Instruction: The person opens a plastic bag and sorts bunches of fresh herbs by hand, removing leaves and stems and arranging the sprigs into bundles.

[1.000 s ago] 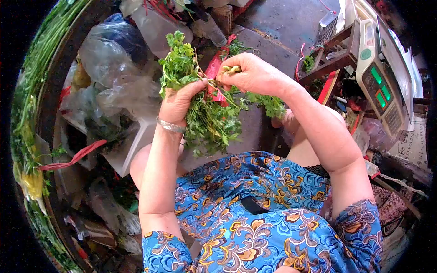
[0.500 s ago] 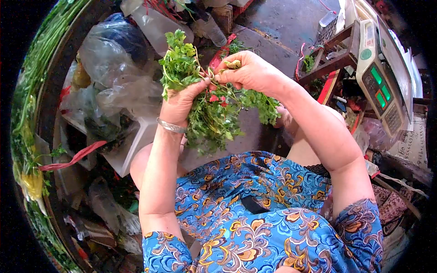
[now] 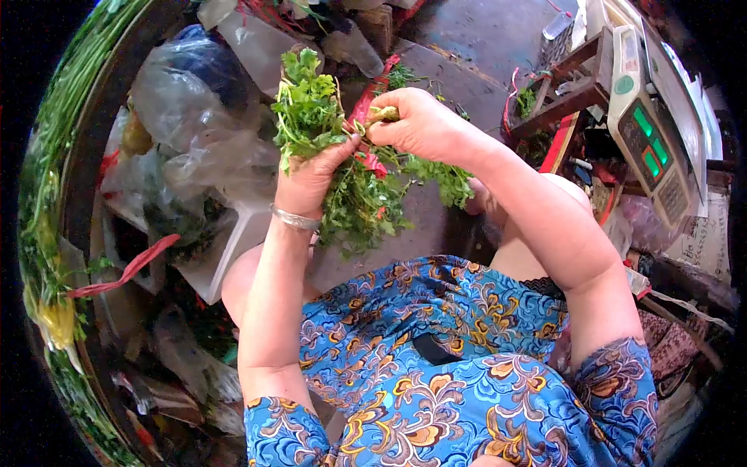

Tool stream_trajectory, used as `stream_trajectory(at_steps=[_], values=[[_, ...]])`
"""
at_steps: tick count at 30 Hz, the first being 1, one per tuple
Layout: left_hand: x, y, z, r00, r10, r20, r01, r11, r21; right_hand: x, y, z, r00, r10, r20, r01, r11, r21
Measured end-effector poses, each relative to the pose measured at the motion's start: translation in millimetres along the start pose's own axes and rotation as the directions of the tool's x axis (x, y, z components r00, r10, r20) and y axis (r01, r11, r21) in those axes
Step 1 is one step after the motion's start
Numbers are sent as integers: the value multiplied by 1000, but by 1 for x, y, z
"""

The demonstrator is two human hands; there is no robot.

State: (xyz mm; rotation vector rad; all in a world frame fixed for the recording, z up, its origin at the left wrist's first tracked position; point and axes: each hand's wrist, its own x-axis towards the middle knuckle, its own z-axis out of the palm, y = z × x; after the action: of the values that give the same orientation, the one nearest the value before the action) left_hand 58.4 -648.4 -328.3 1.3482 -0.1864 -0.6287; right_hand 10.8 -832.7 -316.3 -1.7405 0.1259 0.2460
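Observation:
My left hand (image 3: 313, 177), with a silver bangle at the wrist, is closed around a bunch of coriander (image 3: 307, 105). Leaves stick up above this hand, and more foliage (image 3: 362, 214) hangs below. Fingertips of my right hand (image 3: 420, 124) meet the left thumb at the stems, pinched together on coriander stems. A yellowish-green wilted bit (image 3: 383, 114) is tucked in the curl of the right fingers. Red strip (image 3: 366, 105) shows behind the bunch, and a red piece (image 3: 372, 164) lies among the leaves. The right fingertips are partly hidden.
Long green stalks (image 3: 47, 187) line a curved dark ledge at left, with a red ribbon (image 3: 128, 268) hanging over it. Crumpled clear plastic bags (image 3: 187, 117) fill the space beside my left arm. A digital scale (image 3: 646, 132) with lit green digits stands at right by a wooden frame (image 3: 568, 86).
The right fingers have curled in more around the wilted bit and stems. The hanging leaves have shifted slightly. My left hand stays nearly in place on the bunch.

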Motion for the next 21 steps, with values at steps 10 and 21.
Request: stream_trajectory(at_steps=[10,21], values=[[-1,12,-3,995,-11,-102,12,1000,11,2,5,-14,999,-7,44,6,1000,30],[3,-7,8,980,152,-131,-130,977,167,-1,9,3,908,-420,4,328,703,-631]])
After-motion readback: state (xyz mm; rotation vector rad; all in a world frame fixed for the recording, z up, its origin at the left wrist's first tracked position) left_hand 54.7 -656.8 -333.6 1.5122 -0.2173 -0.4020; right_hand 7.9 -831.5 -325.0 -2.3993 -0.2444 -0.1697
